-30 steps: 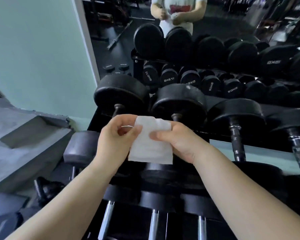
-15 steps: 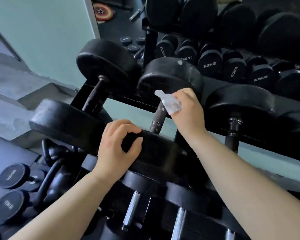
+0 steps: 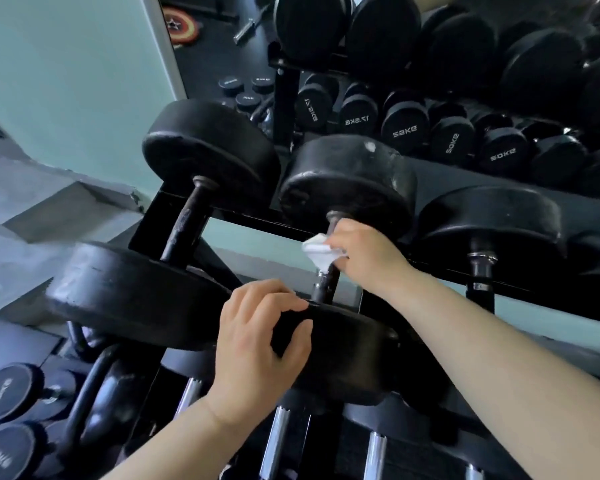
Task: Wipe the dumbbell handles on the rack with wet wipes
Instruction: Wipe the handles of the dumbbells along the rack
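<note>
- Left hand [image 3: 257, 344] was curled over the near end of the dumbbell [image 3: 354, 358], thumb on its front edge, steadying it on the rack [image 3: 253, 218].
- Right hand [image 3: 364, 258] reached further in, fingers clenched round the handle [image 3: 328, 282] with the wet wipe [image 3: 317, 252] bunched inside, up by the far weight.
- Best bet imo: wrap the wipe fully round, then twist while sliding down the whole bar.

A crumpled white wet wipe [image 3: 317, 252] is pressed against the dark dumbbell handle [image 3: 329, 284] slanting on the black rack [image 3: 257, 219].
</note>
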The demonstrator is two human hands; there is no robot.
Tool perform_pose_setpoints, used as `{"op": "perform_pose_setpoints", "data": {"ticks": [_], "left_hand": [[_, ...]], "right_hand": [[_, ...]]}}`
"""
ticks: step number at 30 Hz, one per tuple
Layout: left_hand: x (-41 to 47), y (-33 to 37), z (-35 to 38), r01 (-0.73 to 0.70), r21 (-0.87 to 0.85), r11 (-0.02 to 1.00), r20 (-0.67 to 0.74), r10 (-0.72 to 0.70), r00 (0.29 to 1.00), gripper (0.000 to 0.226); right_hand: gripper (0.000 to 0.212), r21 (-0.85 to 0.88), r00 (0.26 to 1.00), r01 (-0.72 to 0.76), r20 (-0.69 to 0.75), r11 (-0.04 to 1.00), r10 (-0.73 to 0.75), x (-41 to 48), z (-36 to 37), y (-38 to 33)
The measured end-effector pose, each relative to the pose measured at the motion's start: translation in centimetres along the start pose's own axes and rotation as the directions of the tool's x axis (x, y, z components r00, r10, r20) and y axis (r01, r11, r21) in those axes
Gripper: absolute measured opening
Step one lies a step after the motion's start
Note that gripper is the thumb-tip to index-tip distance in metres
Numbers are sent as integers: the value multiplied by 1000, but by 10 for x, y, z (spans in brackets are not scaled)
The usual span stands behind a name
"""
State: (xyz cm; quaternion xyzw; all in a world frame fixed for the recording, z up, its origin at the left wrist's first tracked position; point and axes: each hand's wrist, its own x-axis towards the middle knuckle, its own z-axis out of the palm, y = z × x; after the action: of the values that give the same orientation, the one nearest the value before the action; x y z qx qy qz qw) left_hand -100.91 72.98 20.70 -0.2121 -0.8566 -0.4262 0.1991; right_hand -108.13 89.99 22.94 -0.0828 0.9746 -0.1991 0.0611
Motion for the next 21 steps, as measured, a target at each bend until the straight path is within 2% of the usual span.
{"op": "perform_pose_setpoints", "data": {"ticks": [2, 4, 6, 8, 10, 12, 14, 16, 17, 19, 21], "left_hand": [[3, -1, -5, -3, 11, 1000, 57, 2, 998, 15], [11, -3, -10, -13, 21, 1000, 115, 10, 993, 12], [19, -6, -12, 13, -16, 1000, 142, -11, 990, 8], [23, -7, -8, 60, -82, 995, 147, -48, 988, 13], [23, -9, -5, 106, -141, 984, 148, -85, 985, 21], [22, -11, -3, 113, -162, 980, 147, -89, 985, 22], [21, -13, -4, 106, -160, 981, 139, -83, 987, 19], [21, -13, -4, 97, -154, 983, 129, -77, 989, 22], [21, -12, -3, 95, -152, 984, 127, -76, 989, 23], [21, -12, -3, 101, -158, 982, 126, -81, 989, 24], [21, -14, -3, 115, -165, 980, 135, -93, 986, 24]], "right_hand": [[19, 35, 984, -105, -139, 994, 109, 8, -1, 2], [20, 43, 979, -133, -151, 990, 138, 5, 2, 0], [20, 27, 999, -22, -34, 999, 23, -6, 7, -3], [18, -30, 984, 110, 148, 994, -104, -16, 11, -7], [17, -21, 973, 137, 189, 990, -130, -15, 10, -6], [19, -39, 990, 103, 105, 994, -99, -4, 5, -3], [20, -51, 997, -28, -70, 998, 24, 7, 0, 2], [22, -64, 985, -82, -156, 995, 72, 9, -3, 3], [25, -83, 989, -64, -137, 995, 52, 7, -2, 3], [29, -126, 999, 45, 7, 991, -45, -5, 5, -3], [29, -187, 978, 159, 161, 969, -129, -16, 11, -12]]}}
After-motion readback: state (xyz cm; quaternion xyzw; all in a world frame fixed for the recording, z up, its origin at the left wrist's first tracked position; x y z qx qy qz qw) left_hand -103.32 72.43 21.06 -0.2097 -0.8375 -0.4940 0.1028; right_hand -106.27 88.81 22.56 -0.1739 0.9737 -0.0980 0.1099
